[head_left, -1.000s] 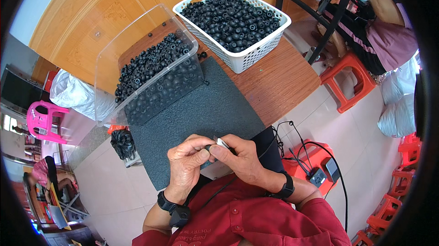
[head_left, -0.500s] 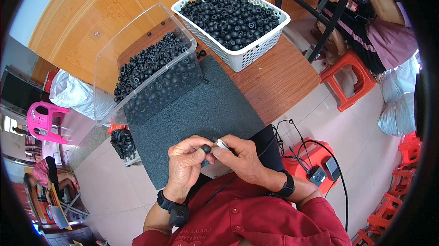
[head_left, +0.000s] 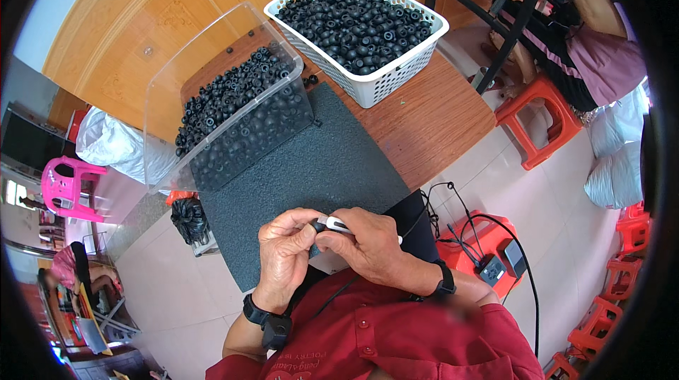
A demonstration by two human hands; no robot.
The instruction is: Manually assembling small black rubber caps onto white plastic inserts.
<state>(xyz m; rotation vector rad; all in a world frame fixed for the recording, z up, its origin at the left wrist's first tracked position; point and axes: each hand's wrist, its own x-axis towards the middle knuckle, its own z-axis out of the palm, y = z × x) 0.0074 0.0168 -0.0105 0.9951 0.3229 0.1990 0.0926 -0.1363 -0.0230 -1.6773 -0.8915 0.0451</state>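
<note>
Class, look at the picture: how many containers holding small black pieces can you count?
2: a clear plastic bin at the left, and a white perforated basket to its right, higher in the picture. Neither is hidden.

The tool (head_left: 332,222) is partly white, the bead (head_left: 318,226) apparently black.

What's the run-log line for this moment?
left fingers: small black part | right fingers: white item, beside that part | clear bin: black parts | white basket: heaped black parts
</note>
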